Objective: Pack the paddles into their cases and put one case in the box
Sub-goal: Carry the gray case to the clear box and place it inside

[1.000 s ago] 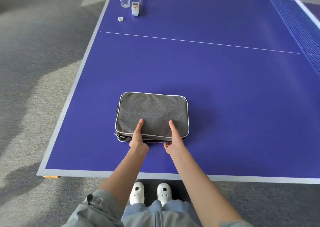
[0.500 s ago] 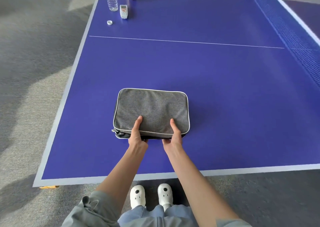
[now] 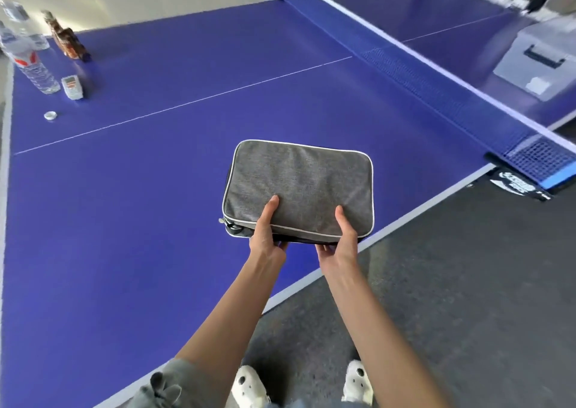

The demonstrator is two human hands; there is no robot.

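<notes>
A grey fabric paddle case point(image 3: 299, 186) with white piping is zipped closed and held a little above the blue table point(image 3: 140, 208), over its near right edge. My left hand point(image 3: 267, 231) grips the case's near edge on the left, thumb on top and fingers underneath. My right hand point(image 3: 339, 239) grips the same edge further right in the same way. A pale grey box point(image 3: 536, 61) stands on the table's far half, beyond the net, at the upper right. No paddle is visible.
The net point(image 3: 414, 64) crosses the table from upper middle to the right edge. At the far left stand a water bottle point(image 3: 28, 55), a brown bottle point(image 3: 67, 41), a small white device point(image 3: 72, 87) and a bottle cap point(image 3: 50, 115). Grey carpet point(image 3: 467, 283) lies to the right.
Both hands closed on the case's near edge and lifted it off the table. My view swung right, bringing the net and the box into sight.
</notes>
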